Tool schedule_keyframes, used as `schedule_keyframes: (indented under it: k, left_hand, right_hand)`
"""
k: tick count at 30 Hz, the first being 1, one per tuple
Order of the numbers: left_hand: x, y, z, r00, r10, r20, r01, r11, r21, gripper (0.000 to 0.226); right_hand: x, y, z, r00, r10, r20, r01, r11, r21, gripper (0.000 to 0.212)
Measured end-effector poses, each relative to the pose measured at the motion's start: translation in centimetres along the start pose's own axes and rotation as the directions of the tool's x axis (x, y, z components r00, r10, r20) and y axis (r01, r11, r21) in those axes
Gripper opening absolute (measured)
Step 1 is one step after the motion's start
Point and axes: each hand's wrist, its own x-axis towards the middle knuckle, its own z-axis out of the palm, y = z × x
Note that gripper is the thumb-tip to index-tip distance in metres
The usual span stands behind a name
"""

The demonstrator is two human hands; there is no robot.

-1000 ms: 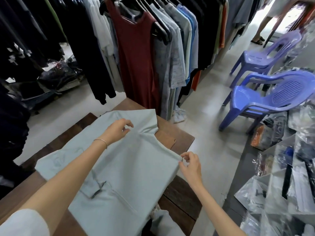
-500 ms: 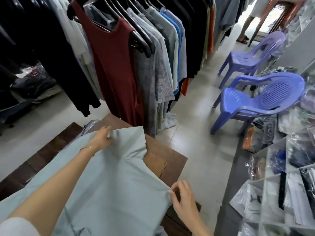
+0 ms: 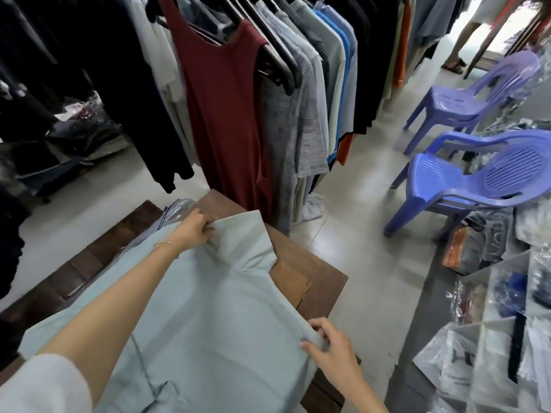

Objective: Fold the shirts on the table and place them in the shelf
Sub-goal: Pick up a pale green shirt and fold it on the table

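Right now the biggest thing in front of me is the dark wooden bench [image 3: 316, 275], and spread across most of it is the pale green shirt [image 3: 202, 317], its long axis running from near my body out toward the far corner. Beyond that corner hangs the clothes rack [image 3: 268, 84]; the shelf [image 3: 489, 347] of bagged stock sits off to my right. My left hand [image 3: 193, 229] is at the shirt's far end, its fingers [image 3: 208, 231] bunched on a pinch of fabric. My right hand [image 3: 331, 345] is closer to me, at the right-hand edge, fingers curled over that hem. I judge the next fold turns on this: both grips sit on the right side, so the cloth would carry leftward across the long axis.
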Motion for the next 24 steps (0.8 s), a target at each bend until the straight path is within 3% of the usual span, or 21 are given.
schedule_keyframes:
  k: [4,8,11,14,20,24]
  left_hand:
    - [-2.7,-0.2,-2.0,0.999,-0.024,-0.04,0.017,0.985,-0.169,0.013]
    - [-6.1,-1.0,-3.8,0.996,-0.015,-0.087,-0.005,0.976,-0.22,0.008]
    - [-8.7,-2.1,-4.9,0.985,-0.014,-0.17,-0.03,0.967,-0.251,0.023]
    - [-11.5,-3.7,-5.5,0.982,-0.043,-0.186,-0.013,0.957,-0.289,0.014]
    - [-17.3,-6.4,-5.3,0.958,-0.072,-0.278,-0.025,0.943,-0.333,0.012]
    - [-21.0,-8.9,-4.3,0.965,-0.119,-0.233,0.025,0.928,-0.372,0.016]
  right_hand:
    - [-0.7,-1.3,1.2,0.998,-0.046,0.033,0.046,0.999,0.003,0.014]
    - [-1.8,-2.5,2.9,0.993,-0.095,0.074,0.093,0.995,0.019,0.005]
    - [-3.0,-3.3,3.6,0.982,-0.169,0.085,0.168,0.986,0.019,0.008]
    - [-4.4,-3.8,4.1,0.968,-0.224,0.111,0.224,0.975,0.012,0.006]
    - [-7.1,-4.1,5.7,0.94,-0.293,0.175,0.309,0.948,-0.074,0.006]
    - [-8.2,-3.4,7.2,0.931,-0.297,0.211,0.336,0.925,-0.18,0.006]
